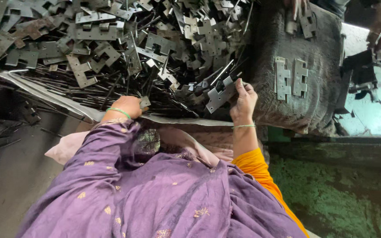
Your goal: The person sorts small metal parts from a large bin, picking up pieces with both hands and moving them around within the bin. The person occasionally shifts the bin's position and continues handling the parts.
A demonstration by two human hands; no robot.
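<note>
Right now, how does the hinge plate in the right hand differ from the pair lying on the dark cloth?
The held hinge plate is a single piece, tilted, pinched by the right hand over the scrap pile. The pair on the cloth lies flat, side by side, upright in the view, untouched. All are notched grey metal plates.

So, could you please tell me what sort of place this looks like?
Probably a small metalworking workshop: a heap of grey stamped metal hinge plates, thin dark metal rods beneath it, and the right hand holding one notched hinge plate.
</note>
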